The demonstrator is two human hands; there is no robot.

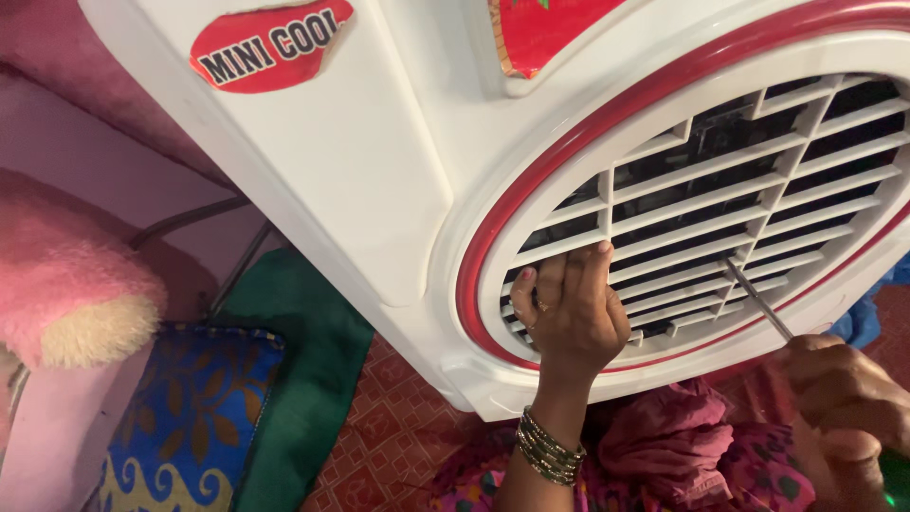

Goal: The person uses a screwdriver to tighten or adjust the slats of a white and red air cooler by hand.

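At the lower right of the frame, the right hand [844,398] is curled in a fist around a screwdriver's handle, its metal shaft [758,300] slanting up-left to the louvred grille [720,199]. Lower centre, the bangled left hand [567,308] rises upright, fingers [580,275] pressed together and flat against the grille's lower left slats. Beyond, the white air cooler [379,171] fills the upper frame, red-ringed.

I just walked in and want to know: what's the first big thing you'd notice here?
The big white air cooler fills the top of the picture, with a red ring around its round slatted grille. The left hand presses on the grille's lower left, and the right hand, at the lower right, pokes a screwdriver between the slats.
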